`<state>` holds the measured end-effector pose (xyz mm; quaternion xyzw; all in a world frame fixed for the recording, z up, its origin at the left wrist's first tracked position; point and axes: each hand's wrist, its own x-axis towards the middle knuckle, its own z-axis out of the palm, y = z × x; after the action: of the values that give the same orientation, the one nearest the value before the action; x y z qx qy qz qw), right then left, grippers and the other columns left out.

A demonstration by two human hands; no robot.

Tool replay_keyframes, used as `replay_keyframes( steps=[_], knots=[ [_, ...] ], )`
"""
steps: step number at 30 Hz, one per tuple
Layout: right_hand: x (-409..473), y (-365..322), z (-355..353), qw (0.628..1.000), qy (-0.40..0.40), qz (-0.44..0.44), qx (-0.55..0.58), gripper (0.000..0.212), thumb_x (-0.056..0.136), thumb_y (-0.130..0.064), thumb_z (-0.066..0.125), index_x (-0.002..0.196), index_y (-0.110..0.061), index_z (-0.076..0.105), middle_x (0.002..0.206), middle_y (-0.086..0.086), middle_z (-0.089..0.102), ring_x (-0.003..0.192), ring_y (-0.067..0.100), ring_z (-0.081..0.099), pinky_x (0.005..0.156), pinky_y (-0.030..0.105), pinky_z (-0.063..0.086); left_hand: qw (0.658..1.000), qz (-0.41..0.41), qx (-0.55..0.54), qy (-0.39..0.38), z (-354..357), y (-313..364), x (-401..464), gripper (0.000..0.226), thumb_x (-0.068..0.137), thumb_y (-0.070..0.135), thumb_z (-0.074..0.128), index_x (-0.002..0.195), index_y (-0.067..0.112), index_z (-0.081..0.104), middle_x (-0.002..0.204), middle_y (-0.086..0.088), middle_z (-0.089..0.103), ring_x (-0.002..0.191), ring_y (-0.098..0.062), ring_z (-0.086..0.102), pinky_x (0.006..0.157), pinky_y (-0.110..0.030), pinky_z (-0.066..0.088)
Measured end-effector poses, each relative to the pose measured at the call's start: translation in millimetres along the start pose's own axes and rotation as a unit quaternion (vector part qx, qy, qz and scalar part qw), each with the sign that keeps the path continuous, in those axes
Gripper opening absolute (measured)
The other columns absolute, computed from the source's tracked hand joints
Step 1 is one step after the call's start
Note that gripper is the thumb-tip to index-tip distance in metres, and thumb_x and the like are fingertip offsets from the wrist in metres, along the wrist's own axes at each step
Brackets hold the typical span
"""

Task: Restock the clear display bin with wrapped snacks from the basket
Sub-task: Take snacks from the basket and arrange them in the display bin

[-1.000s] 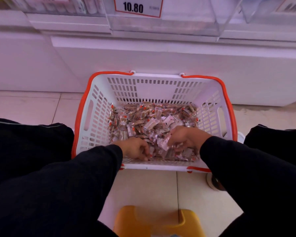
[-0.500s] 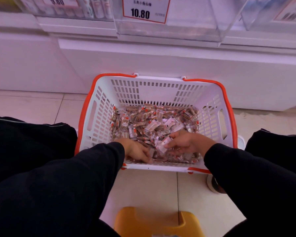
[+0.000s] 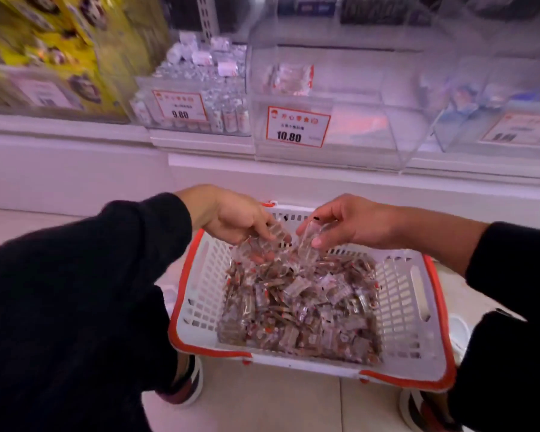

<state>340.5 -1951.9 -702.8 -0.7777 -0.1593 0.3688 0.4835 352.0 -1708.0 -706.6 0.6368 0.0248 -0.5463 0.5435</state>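
A white basket with an orange rim [image 3: 435, 294] stands on the floor, its bottom covered with a heap of small clear-wrapped snacks [image 3: 300, 307]. Above its far edge my left hand [image 3: 231, 216] grips a bunch of the wrapped snacks, which hang down from the fingers. My right hand [image 3: 346, 222] pinches a few more wrapped snacks beside it. The clear display bin [image 3: 371, 132] with a 10.80 price tag sits on the shelf straight ahead and holds only a few packets at its back.
A bin [image 3: 200, 98] tagged 9.80 holds white wrapped sweets to the left. Yellow packets [image 3: 44, 48] fill the far left shelf, and another clear bin [image 3: 496, 120] stands at the right. My shoes [image 3: 184, 385] rest on the tiled floor beside the basket.
Both hands have risen out of the basket, each carrying wrapped snacks, up to its far edge. The view has tilted up, so the shelf bins now show.
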Motion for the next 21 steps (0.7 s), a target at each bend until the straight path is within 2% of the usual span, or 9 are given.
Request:
replay_keyframes(
  steps=[3,5,7,10,14,16,18,19,21],
  knots=[
    [-34,-55,-19,0.993,0.075,-0.090,0.014,0.035,0.073,-0.011,0.080,0.106,-0.018,0.075,0.105,0.013,0.075,0.092,0.018,0.066,0.083,0.028,0.052,0.998,0.061,0.015,0.013,15,45,-49,0.037,0.091,-0.014,0.040,0.123,-0.001,0.054,0.114,-0.022,0.055,0.082,-0.025,0.069,0.083,-0.038,0.059],
    [-52,-78,-26,0.980,0.123,-0.151,0.032,0.037,0.071,-0.015,0.079,0.107,-0.017,0.075,0.107,0.015,0.074,0.095,0.021,0.067,0.086,0.033,0.055,0.993,0.110,-0.020,0.040,32,60,-72,0.043,0.084,-0.016,0.039,0.125,-0.006,0.051,0.112,-0.025,0.053,0.075,-0.025,0.069,0.077,-0.038,0.062],
    [-62,-88,-28,0.970,0.129,-0.194,0.066,0.037,0.073,-0.010,0.076,0.110,-0.013,0.074,0.104,0.011,0.075,0.089,0.014,0.067,0.079,0.024,0.057,0.985,0.152,-0.070,0.050,51,65,-84,0.049,0.070,-0.013,0.041,0.117,-0.008,0.054,0.105,-0.024,0.058,0.071,-0.025,0.068,0.073,-0.037,0.062],
    [-63,-93,-28,0.973,0.102,-0.192,0.078,0.036,0.079,-0.006,0.072,0.115,-0.008,0.071,0.108,0.015,0.073,0.088,0.012,0.064,0.072,0.018,0.053,0.973,0.183,-0.136,0.031,69,68,-82,0.053,0.060,-0.009,0.036,0.108,-0.007,0.059,0.093,-0.022,0.065,0.077,-0.028,0.067,0.074,-0.034,0.060],
    [-59,-96,-26,0.982,0.068,-0.168,0.042,0.029,0.087,-0.002,0.066,0.116,-0.008,0.068,0.109,0.019,0.072,0.087,0.017,0.062,0.070,0.021,0.050,0.973,0.159,-0.169,-0.014,69,68,-71,0.063,0.061,-0.010,0.027,0.117,-0.011,0.056,0.100,-0.027,0.067,0.095,-0.037,0.068,0.076,-0.037,0.061],
    [-58,-94,-22,0.985,0.044,-0.160,0.052,0.026,0.089,0.000,0.064,0.114,-0.005,0.065,0.105,0.021,0.071,0.086,0.019,0.064,0.076,0.026,0.051,0.972,0.157,-0.173,-0.031,68,69,-69,0.060,0.059,-0.006,0.028,0.114,-0.007,0.053,0.094,-0.024,0.063,0.098,-0.041,0.062,0.093,-0.042,0.053],
    [-55,-91,-20,0.988,0.035,-0.145,0.050,0.026,0.090,-0.001,0.063,0.115,-0.003,0.062,0.103,0.023,0.070,0.085,0.024,0.065,0.079,0.036,0.049,0.972,0.155,-0.171,-0.048,69,73,-67,0.054,0.060,0.003,0.032,0.110,0.001,0.051,0.091,-0.019,0.056,0.103,-0.040,0.049,0.108,-0.052,0.032],
    [-54,-89,-20,0.989,0.038,-0.135,0.051,0.027,0.090,-0.003,0.064,0.116,-0.002,0.061,0.103,0.024,0.070,0.085,0.025,0.065,0.079,0.039,0.048,0.972,0.151,-0.175,-0.052,69,75,-66,0.052,0.061,0.008,0.034,0.111,0.004,0.049,0.090,-0.018,0.054,0.097,-0.038,0.048,0.104,-0.051,0.033],
    [-51,-87,-20,0.989,0.051,-0.121,0.066,0.031,0.088,-0.004,0.066,0.117,-0.001,0.057,0.103,0.022,0.070,0.085,0.023,0.064,0.079,0.037,0.047,0.972,0.138,-0.187,-0.031,70,79,-63,0.048,0.070,0.018,0.036,0.117,0.008,0.046,0.086,-0.014,0.049,0.077,-0.030,0.047,0.081,-0.041,0.041]
  ],
)
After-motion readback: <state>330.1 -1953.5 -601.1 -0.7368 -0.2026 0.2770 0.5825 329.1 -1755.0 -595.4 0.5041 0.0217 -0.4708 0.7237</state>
